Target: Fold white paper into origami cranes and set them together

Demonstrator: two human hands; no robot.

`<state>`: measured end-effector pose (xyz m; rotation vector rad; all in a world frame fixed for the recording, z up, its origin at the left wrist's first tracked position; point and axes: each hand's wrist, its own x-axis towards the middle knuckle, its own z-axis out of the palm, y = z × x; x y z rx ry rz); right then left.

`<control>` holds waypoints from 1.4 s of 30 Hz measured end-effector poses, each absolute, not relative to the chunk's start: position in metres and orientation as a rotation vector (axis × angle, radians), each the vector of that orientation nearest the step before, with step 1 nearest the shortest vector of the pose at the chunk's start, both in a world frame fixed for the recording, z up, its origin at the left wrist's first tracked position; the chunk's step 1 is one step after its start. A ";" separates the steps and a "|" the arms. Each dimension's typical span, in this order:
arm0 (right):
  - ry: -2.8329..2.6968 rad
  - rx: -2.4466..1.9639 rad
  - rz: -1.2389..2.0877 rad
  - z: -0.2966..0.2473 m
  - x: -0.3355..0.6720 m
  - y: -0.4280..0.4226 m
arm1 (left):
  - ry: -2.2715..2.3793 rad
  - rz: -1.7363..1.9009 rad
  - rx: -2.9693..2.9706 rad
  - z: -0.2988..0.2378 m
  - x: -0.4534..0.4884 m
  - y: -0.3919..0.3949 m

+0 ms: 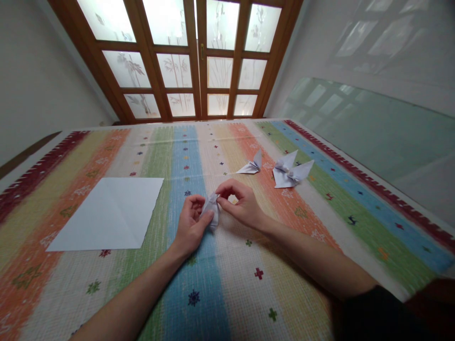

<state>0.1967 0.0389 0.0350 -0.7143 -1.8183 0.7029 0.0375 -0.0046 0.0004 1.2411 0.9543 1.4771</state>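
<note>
Both my hands meet over the middle of a striped cloth. Between them is a small, partly folded piece of white paper. My left hand curls around its left side, thumb and fingers closed on it. My right hand pinches its upper edge with thumb and forefinger. The paper sits low, at or just above the cloth.
A flat white sheet with creases lies on the left of the striped tablecloth. Two finished folded paper figures lie beyond my right hand, a small one and a larger one. Wooden glazed doors stand behind the table.
</note>
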 end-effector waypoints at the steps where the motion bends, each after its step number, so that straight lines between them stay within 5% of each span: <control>1: -1.829 -0.713 0.686 0.035 0.197 0.039 | 0.949 1.471 1.230 0.001 0.037 -0.004; 14: -1.916 -0.517 0.221 0.030 0.198 0.035 | 0.966 1.330 1.154 0.003 0.036 0.001; 28: -1.872 -0.800 0.775 0.028 0.189 0.033 | 1.171 1.381 1.343 0.007 0.033 -0.001; 42: -1.883 -0.875 0.864 0.023 0.191 0.037 | 1.248 1.401 1.494 0.008 0.029 -0.003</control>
